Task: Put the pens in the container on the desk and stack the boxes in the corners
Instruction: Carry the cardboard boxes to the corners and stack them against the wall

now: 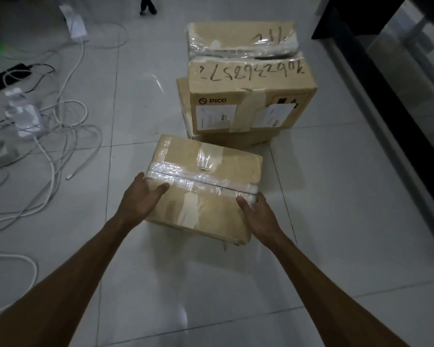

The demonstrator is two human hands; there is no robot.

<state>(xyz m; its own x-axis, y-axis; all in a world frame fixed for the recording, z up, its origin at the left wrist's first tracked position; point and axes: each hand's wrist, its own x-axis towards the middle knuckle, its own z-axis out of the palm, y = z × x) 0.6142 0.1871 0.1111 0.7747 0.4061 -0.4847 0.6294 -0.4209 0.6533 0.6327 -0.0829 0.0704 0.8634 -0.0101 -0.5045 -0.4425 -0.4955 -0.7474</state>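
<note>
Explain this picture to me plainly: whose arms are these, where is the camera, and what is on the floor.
There is no machine here. A person wears one wide-angle camera on the head, looking down at their own bare arms. The left hand and right hand grip opposite sides of a taped brown cardboard box; whether it rests on the glossy white tiled floor or is lifted is unclear. Behind it, a brown PICO-labelled cardboard box sits on another box. Tangled white cables lie at left.

Three cardboard boxes (203,186), two hands (140,196), one phone (8,76).
</note>
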